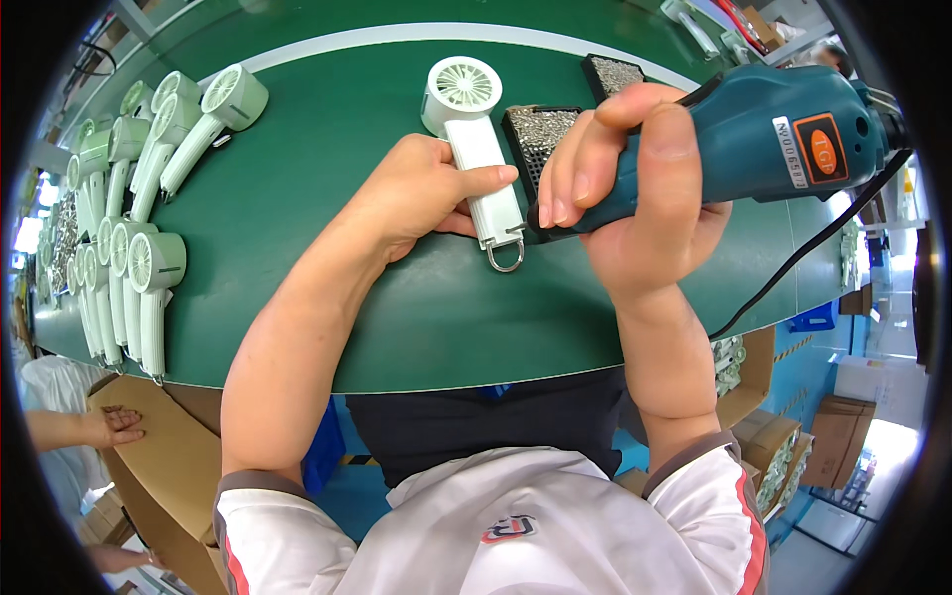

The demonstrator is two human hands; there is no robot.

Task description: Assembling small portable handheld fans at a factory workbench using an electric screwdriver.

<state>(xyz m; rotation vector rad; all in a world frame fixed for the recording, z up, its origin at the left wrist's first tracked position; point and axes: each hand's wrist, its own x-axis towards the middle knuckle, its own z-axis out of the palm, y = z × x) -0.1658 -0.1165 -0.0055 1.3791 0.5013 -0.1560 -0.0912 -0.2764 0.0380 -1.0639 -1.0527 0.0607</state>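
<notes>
Bright light covers the green table (476,332), with white glare at right and fisheye-bent edges.

Pale-green plastic handheld fans with round grilles (129,139) cluster along the left of a smooth dark-green tabletop (288,149). A large brown cardboard box (164,451) sits below its left edge; at right, a bright-blue plastic bin (815,317) and a closed brown carton (838,441) stand beyond the table.

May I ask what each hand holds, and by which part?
Left hand: the fan, by its handle. Right hand: the teal power tool, by its narrower end.
</notes>
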